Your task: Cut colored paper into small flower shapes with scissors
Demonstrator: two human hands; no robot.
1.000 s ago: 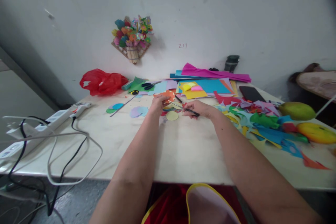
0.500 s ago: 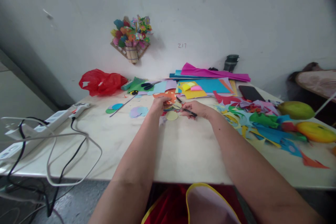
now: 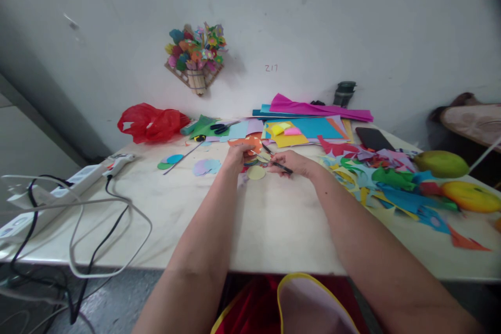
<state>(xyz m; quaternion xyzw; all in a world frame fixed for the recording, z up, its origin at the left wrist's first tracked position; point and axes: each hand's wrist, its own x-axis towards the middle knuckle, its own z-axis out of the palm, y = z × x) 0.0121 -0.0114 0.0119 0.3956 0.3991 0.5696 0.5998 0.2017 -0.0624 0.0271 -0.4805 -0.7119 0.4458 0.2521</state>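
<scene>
My left hand (image 3: 236, 158) pinches a piece of orange paper (image 3: 255, 142) with a jagged-looking edge, held a little above the table. In my right hand (image 3: 293, 163) is a pair of scissors (image 3: 282, 167) with dark handles, its blades pointing left at the orange paper. Whether the blades are cutting into the paper is too small to tell. Below the hands lies a pale yellow paper circle (image 3: 256, 173), with other coloured paper partly hidden under the fingers. Lilac and light blue paper circles (image 3: 206, 167) rest to the left.
Coloured paper sheets (image 3: 313, 128) and a second pair of scissors (image 3: 220, 128) lie at the back. Paper scraps (image 3: 395, 177), a phone (image 3: 374, 139) and mango-like fruits (image 3: 440, 164) are on the right. A red plastic bag (image 3: 152, 123) and a power strip (image 3: 84, 180) with cables sit left.
Hardly anything differs. My right hand and the scissors' handles have shifted very slightly; the left hand keeps its place on the orange paper.
</scene>
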